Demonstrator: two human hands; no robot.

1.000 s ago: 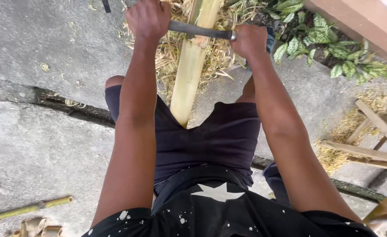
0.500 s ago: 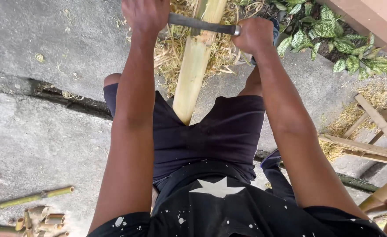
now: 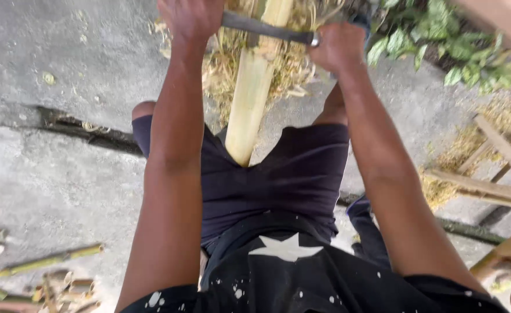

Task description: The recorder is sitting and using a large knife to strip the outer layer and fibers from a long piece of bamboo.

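Both hands, left hand [image 3: 190, 17] and right hand [image 3: 338, 46], clamped on blade [image 3: 267, 29] across bamboo pole [image 3: 254, 93], top cropped.

A cracked grey concrete floor [image 3: 52, 174] fills the left side. A thin green-yellow bamboo stick [image 3: 52, 260] lies at lower left, near a heap of short bamboo offcuts [image 3: 64, 290]. Green leafy plants [image 3: 441, 46] grow at upper right. Pale wooden slats [image 3: 487, 188] cross on the right, beside scattered straw-coloured shavings [image 3: 470, 145].
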